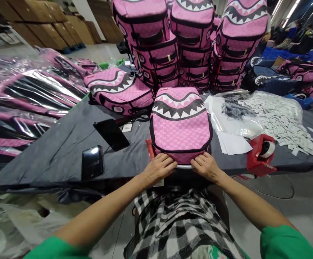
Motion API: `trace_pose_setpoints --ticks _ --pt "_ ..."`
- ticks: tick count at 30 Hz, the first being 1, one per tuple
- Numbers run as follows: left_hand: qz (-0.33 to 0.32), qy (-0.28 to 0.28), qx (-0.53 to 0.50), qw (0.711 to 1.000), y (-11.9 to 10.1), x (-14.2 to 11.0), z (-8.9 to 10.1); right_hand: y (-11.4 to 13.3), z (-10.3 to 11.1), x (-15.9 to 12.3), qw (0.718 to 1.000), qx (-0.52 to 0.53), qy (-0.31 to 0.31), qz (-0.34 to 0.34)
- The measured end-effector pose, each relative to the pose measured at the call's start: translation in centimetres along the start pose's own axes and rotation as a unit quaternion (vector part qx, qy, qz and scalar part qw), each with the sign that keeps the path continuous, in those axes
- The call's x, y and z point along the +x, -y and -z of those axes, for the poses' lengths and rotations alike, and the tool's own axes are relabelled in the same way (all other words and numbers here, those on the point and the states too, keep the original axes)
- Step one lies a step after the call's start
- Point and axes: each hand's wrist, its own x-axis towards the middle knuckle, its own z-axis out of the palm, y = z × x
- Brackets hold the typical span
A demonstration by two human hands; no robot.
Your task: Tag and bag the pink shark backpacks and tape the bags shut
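A pink checkered backpack (182, 135) with a shark-mouth print lies front side up at the table's near edge, its bottom end toward me. My left hand (160, 167) grips the left part of that near end with fingers curled over it. On the right part of the same end, my right hand (205, 166) is closed in the same way. Both thumbs and the underside of the backpack are hidden. A red strip (149, 149) shows beside the backpack's left edge. Another pink backpack (121, 91) lies behind it on the left.
Stacked pink backpacks (194, 39) rise at the back. On the right are a red tape dispenser (261, 154), white papers (233, 142) and a heap of small white packets (286, 124). A phone (92, 162) and a black flat piece (112, 133) lie left. Plastic-wrapped bags (43, 90) fill the far left.
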Motion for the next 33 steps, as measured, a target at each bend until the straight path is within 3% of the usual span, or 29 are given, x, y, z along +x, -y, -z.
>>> trace_pose_setpoints --ticks 2,5,8,11,13,15,19,24,27,29,31,33 --pt "0.063 0.029 -0.096 0.993 -2.0 2.2 1.8 -0.2 -0.3 -0.4 0.999 0.028 -0.014 0.007" --pt "0.13 0.11 -0.246 0.954 -3.6 6.6 2.7 -0.4 -0.7 -1.2 0.998 0.057 -0.028 0.006" --pt "0.16 0.25 -0.345 0.89 -2.7 10.3 1.5 -0.9 -0.7 -2.1 0.998 0.047 -0.043 0.016" --pt "0.152 0.36 -0.404 0.827 -1.0 11.4 0.1 -1.7 0.0 -2.9 0.998 0.042 -0.037 0.014" --pt "0.097 0.364 -0.406 0.833 -0.5 10.6 -0.3 -2.2 0.8 -3.1 0.998 0.058 -0.023 -0.002" --pt "0.053 0.334 -0.362 0.869 -0.7 9.4 -0.4 -2.4 1.8 -3.0 0.996 0.082 0.01 -0.014" --pt "0.051 0.289 -0.249 0.923 -2.1 7.5 -0.7 -1.8 3.3 -2.0 0.988 0.118 0.082 -0.052" --pt "0.02 0.237 -0.099 0.966 -3.6 6.3 -1.6 -0.5 2.4 -1.1 0.993 0.041 0.074 -0.084" --pt "0.013 0.23 -0.078 0.97 -3.8 6.1 -1.7 -0.5 1.5 -1.2 0.998 0.002 0.05 -0.041" --pt "0.029 0.233 -0.118 0.965 -3.6 6.5 -1.4 -0.7 1.3 -1.6 0.999 -0.005 0.04 -0.016" --pt "0.061 0.245 -0.215 0.944 -3.3 7.6 -0.7 -1.0 1.3 -2.0 0.999 0.003 0.036 -0.013" --pt "0.108 0.267 -0.327 0.9 -3.0 9.1 -0.1 -1.2 1.3 -2.5 0.999 0.028 0.032 -0.03"
